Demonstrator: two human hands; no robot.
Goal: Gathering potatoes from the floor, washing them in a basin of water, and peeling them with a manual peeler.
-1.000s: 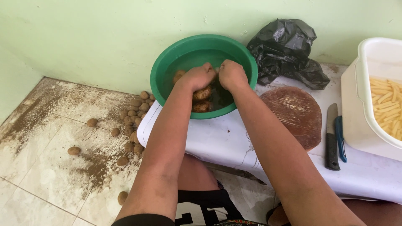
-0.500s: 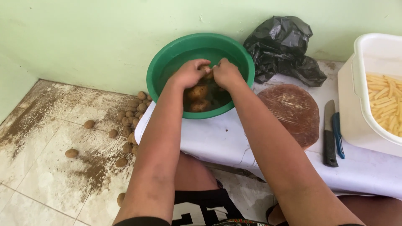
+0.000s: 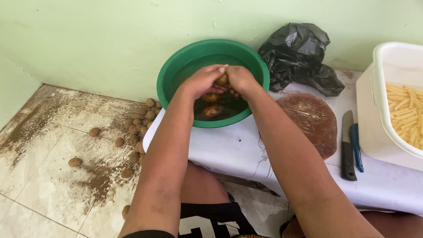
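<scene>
Hands: L hand [image 3: 200, 81] & R hand [image 3: 240, 79] both clasp one potato [image 3: 221, 80] over green basin [image 3: 176, 70] w/ water.

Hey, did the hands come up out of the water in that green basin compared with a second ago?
Yes. Both the left hand and right hand have risen against the green basin, now holding a potato above the water.

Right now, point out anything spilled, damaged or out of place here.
Loose potatoes lie scattered on the floor tiles amid smeared dirt. The white tabletop shows a crack near its front edge. Both hands hold one potato over the green basin.
</scene>
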